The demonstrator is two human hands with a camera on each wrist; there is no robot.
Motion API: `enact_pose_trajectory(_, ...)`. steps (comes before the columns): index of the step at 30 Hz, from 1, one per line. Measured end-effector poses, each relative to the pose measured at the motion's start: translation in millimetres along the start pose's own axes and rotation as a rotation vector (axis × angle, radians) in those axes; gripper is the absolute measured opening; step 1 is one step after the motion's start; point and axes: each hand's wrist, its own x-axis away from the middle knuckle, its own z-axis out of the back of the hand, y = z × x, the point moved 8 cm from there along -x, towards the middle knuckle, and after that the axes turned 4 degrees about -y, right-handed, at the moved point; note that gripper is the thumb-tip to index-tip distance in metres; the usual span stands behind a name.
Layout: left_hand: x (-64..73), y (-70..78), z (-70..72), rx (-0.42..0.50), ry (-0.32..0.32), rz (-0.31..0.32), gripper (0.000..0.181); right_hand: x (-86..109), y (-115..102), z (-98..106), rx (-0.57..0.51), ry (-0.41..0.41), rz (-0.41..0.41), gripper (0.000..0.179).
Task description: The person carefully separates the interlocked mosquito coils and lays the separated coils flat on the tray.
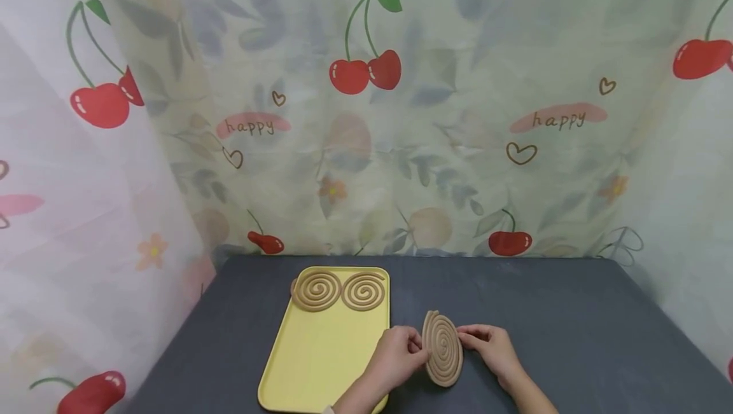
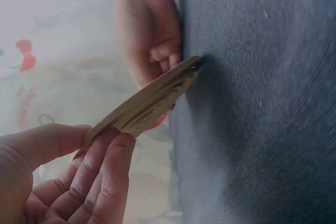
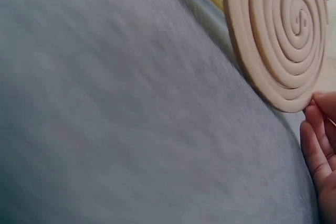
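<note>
A brown mosquito coil point(image 1: 443, 348), its spirals packed tightly together, is held up on edge above the dark table, right of the yellow tray point(image 1: 321, 363). My left hand point(image 1: 395, 357) pinches its left edge, thumb on one face and fingers on the other, as the left wrist view shows. At the opposite edge, my right hand point(image 1: 491, 349) grips the rim between thumb and fingertips. The right wrist view shows the coil's face point(image 3: 273, 40) with small slots at its centre. Two looser coils lie side by side at the tray's far end: a left coil point(image 1: 317, 291) and a right coil point(image 1: 363, 292).
The left coil on the tray pokes slightly past the tray's left rim. A dark cloth-covered table point(image 1: 550, 312) extends under everything. Behind it and along both sides hangs a printed curtain point(image 1: 424, 166) with cherries and leaves.
</note>
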Motion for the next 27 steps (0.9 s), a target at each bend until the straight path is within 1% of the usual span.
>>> enact_pose_trajectory(6, 14.7, -2.2, 3.1, 0.011, 0.021, 0.012, 0.01, 12.5, 2.7, -4.0, -0.023, 0.04, 0.0, 0.025)
enact_pose_trajectory(10, 21.1, -3.6, 2.9, 0.014, 0.02, 0.016, 0.01, 18.5, 4.8, -5.7, -0.018, 0.04, -0.007, 0.024)
enact_pose_trajectory(12, 23.5, -3.8, 2.1, 0.013, 0.01, 0.016, 0.01, 22.1, 5.4, -6.4, -0.029, 0.037, -0.008, 0.023)
enact_pose_trajectory(20, 26.6, -2.3, -2.7, 0.001, -0.044, 0.008, 0.01, 34.0, 8.5, -1.9, -0.052, 0.059, -0.03, 0.022)
enact_pose_trajectory(27, 27.8, -2.6, -3.3, 0.013, -0.077, 0.014, 0.01, 38.9, 9.9, -2.4, -0.055, 0.007, -0.027, 0.027)
